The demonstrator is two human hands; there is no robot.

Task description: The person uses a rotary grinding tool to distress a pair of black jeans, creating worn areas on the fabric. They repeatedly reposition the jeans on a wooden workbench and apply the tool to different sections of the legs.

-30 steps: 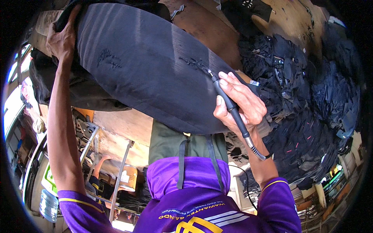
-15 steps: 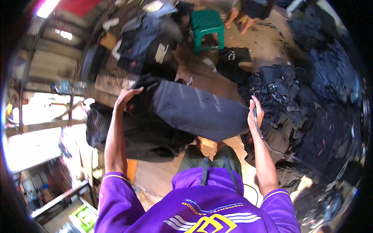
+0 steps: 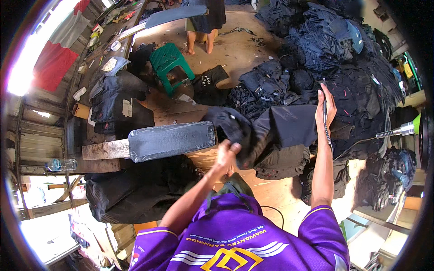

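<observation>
A black pair of trousers (image 3: pixel 289 124) hangs between my two hands, just off the end of a padded board (image 3: pixel 174 140) wrapped in clear plastic. My left hand (image 3: pixel 227 154) is closed on the bunched part of the trousers, which is slightly blurred. On the other side, my right hand (image 3: pixel 329 108) is upright with its fingers stretched, beside the end of the trouser leg. A thin pen-shaped rotary tool (image 3: pixel 324 110) lies held along this palm and thumb, its flexible shaft running down past the wrist.
Dark garments are heaped at right (image 3: pixel 325 40); a black pile (image 3: pixel 135 189) lies under the board. A green-nosed motor (image 3: pixel 409 128) hangs at far right. Beyond are a green stool (image 3: pixel 169 65) and another person's legs (image 3: pixel 201 40). A plastic bottle (image 3: pixel 61 165) lies at left.
The trousers, stretched across from the wooden plank before, have moved right and the padded board now shows bare. My left hand has come in toward my right hand; the view has swung.
</observation>
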